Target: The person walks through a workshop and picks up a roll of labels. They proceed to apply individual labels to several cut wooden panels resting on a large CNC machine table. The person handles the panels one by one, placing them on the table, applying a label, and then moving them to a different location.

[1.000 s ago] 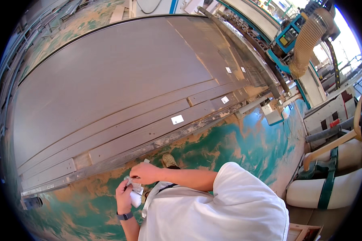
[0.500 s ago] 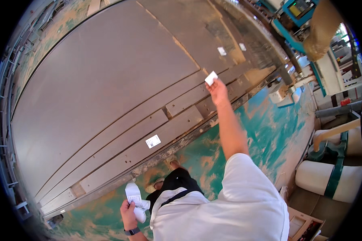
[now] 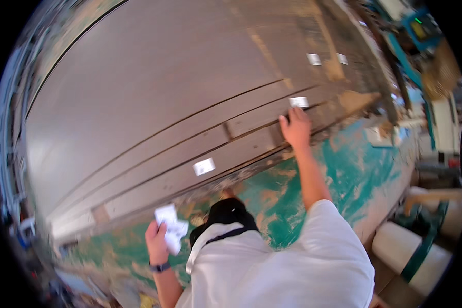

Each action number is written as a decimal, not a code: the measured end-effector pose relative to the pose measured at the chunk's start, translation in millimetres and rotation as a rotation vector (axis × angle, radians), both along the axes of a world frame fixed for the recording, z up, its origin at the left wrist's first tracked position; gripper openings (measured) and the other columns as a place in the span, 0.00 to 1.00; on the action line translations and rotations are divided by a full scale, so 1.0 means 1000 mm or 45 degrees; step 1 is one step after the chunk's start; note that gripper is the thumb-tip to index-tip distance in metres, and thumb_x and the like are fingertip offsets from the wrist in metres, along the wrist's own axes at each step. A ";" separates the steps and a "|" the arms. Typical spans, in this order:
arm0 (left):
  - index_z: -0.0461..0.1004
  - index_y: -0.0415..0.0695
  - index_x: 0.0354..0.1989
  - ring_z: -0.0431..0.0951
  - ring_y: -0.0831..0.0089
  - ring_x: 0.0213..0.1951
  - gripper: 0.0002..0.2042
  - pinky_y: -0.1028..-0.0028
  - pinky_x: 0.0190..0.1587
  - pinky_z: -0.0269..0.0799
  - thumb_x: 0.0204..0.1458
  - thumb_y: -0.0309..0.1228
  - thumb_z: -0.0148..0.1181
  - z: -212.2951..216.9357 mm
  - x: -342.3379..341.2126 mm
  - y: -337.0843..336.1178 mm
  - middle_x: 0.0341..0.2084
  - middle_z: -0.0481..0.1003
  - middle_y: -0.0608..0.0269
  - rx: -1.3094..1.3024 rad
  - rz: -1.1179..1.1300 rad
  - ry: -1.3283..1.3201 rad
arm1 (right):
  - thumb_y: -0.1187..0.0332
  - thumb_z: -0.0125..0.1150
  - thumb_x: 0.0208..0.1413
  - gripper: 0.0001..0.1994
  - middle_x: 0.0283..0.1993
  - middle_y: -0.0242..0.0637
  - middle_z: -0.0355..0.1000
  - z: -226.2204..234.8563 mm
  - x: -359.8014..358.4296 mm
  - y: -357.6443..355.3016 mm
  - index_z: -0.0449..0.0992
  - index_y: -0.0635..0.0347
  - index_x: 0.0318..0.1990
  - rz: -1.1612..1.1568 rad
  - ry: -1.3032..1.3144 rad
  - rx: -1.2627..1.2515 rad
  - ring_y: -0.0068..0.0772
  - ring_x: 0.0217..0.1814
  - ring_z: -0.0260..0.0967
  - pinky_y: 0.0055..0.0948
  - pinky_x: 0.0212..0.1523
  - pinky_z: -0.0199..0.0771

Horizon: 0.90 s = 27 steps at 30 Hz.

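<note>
1. White label (image 3: pixel 299 101): a small paper rectangle lying flat on a narrow grey strip of the cut panel (image 3: pixel 154 102), near its right end. Judged light, thin and limp, easily creased; best pressed flat from above or lifted by one edge.
2. Right hand (image 3: pixel 294 128): fingers spread flat on the strip, tips just below the label, close to its lower edge; it grips nothing.
3. Left hand (image 3: pixel 158 241): closed around a loose bunch of white labels (image 3: pixel 170 227), held low by the body.
4. A second label (image 3: pixel 204 166) lies on a nearer strip, between the hands.
5. Green worn table surface (image 3: pixel 344 169) borders the panel.
</note>
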<state>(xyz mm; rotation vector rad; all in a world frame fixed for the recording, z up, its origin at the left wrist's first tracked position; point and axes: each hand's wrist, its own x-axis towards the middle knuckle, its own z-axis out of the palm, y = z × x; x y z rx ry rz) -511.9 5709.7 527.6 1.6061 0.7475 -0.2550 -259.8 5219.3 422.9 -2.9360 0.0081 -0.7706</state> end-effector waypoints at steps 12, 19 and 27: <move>0.75 0.38 0.33 0.67 0.85 0.26 0.10 0.80 0.29 0.65 0.60 0.33 0.59 0.025 0.003 -0.015 0.24 0.73 0.71 0.089 0.191 -0.061 | 0.66 0.65 0.47 0.11 0.40 0.39 0.74 0.134 -0.119 0.314 0.78 0.58 0.38 1.602 0.480 0.892 0.45 0.45 0.69 0.41 0.47 0.69; 0.77 0.37 0.46 0.72 0.83 0.36 0.10 0.79 0.39 0.69 0.58 0.23 0.57 0.025 -0.076 0.010 0.35 0.76 0.71 -0.385 0.277 -0.225 | 0.63 0.62 0.51 0.12 0.37 0.41 0.75 0.110 -0.156 0.379 0.79 0.60 0.38 1.870 1.434 0.974 0.46 0.43 0.71 0.40 0.45 0.70; 0.73 0.37 0.56 0.75 0.77 0.45 0.18 0.75 0.49 0.69 0.56 0.20 0.52 0.022 -0.167 0.058 0.45 0.77 0.65 -0.370 0.590 -0.158 | 0.68 0.59 0.55 0.09 0.37 0.37 0.76 0.075 -0.177 0.468 0.78 0.62 0.40 1.446 1.556 1.187 0.32 0.40 0.72 0.30 0.44 0.71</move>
